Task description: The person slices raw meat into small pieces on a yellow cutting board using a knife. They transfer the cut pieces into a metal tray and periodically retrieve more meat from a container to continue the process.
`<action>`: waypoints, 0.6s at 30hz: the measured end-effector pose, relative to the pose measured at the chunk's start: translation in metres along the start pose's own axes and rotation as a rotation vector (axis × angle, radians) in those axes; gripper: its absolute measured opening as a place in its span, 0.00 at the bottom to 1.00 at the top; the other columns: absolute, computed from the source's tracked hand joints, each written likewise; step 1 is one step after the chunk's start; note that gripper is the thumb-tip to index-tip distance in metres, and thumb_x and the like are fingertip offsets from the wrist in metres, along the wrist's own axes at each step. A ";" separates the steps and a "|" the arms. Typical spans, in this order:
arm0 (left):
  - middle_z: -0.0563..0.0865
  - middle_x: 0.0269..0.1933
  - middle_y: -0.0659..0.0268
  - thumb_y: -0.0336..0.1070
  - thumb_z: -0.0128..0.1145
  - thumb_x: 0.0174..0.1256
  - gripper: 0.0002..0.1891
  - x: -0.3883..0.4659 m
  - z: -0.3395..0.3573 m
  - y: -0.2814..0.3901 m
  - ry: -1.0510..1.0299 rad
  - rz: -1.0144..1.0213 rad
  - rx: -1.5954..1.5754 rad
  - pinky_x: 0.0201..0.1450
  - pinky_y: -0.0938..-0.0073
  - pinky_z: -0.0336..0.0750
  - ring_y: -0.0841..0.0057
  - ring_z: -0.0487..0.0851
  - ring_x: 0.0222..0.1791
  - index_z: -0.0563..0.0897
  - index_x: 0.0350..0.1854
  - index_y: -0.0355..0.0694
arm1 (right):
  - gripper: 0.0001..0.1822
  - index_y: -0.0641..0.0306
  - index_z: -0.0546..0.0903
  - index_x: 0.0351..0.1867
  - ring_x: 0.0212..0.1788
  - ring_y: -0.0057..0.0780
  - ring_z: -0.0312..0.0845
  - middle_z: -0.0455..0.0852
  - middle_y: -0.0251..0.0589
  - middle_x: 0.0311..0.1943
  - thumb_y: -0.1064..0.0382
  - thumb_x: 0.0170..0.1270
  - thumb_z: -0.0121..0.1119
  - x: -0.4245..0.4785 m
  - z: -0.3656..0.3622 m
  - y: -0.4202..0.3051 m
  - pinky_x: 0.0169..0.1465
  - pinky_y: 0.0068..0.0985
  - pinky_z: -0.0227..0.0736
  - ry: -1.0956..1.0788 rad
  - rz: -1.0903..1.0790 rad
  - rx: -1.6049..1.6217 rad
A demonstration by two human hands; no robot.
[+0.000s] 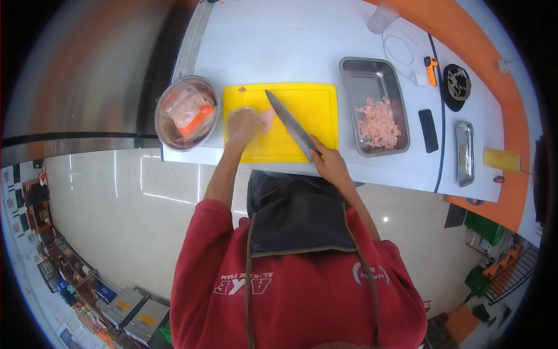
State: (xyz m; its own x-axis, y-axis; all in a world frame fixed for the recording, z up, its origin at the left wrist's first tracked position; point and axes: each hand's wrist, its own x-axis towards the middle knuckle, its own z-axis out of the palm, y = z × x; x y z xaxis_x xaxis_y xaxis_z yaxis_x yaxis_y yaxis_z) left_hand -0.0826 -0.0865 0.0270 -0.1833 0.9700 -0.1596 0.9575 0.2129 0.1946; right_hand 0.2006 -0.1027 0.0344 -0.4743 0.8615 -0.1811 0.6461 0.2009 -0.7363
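My left hand [244, 125], in a clear plastic glove and somewhat blurred, is over the left part of a yellow cutting board [322, 98], its fingers at a piece of raw pale-pink meat [268, 120]. My right hand [328, 159] grips the dark handle of a large kitchen knife [290, 123]; the blade lies slantwise above the board, tip pointing away from me. A small meat scrap [242, 89] is near the board's far left corner. To the right, a steel tray [368, 72] holds a heap of cut raw meat [378, 123].
Left of the board stands a steel bowl [163, 131] with plastic-bagged meat [187, 111]. Farther right are a phone [428, 131], an orange infrared thermometer [430, 71], a black cap [456, 87], a narrow steel tray [465, 153] and a yellow roll [501, 160]. A translucent cup [382, 18] lies at the back.
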 end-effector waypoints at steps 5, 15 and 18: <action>0.88 0.30 0.50 0.57 0.54 0.67 0.25 0.004 0.000 0.005 0.069 0.009 -0.145 0.41 0.57 0.78 0.52 0.87 0.35 0.88 0.29 0.36 | 0.26 0.48 0.73 0.69 0.40 0.58 0.83 0.87 0.57 0.35 0.55 0.70 0.56 0.010 0.004 0.000 0.46 0.45 0.77 -0.038 0.071 -0.070; 0.85 0.26 0.59 0.43 0.58 0.69 0.17 -0.021 0.011 -0.014 0.171 -0.254 -0.803 0.37 0.68 0.76 0.70 0.85 0.30 0.85 0.30 0.33 | 0.26 0.46 0.71 0.70 0.41 0.60 0.83 0.87 0.58 0.37 0.56 0.71 0.55 0.005 0.008 0.000 0.48 0.45 0.77 -0.062 0.119 -0.097; 0.85 0.28 0.63 0.40 0.56 0.72 0.14 -0.015 0.034 0.004 0.443 -0.372 -1.075 0.38 0.69 0.77 0.72 0.84 0.31 0.84 0.31 0.35 | 0.26 0.42 0.70 0.71 0.41 0.61 0.82 0.86 0.60 0.37 0.50 0.72 0.48 0.004 0.010 0.001 0.49 0.51 0.76 -0.056 0.107 -0.063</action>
State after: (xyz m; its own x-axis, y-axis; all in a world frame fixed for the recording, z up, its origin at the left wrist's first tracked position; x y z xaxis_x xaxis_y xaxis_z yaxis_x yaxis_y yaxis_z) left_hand -0.0685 -0.1046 -0.0028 -0.6679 0.7406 -0.0733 0.1970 0.2709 0.9422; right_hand 0.1936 -0.1031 0.0265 -0.4317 0.8528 -0.2939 0.7306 0.1395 -0.6684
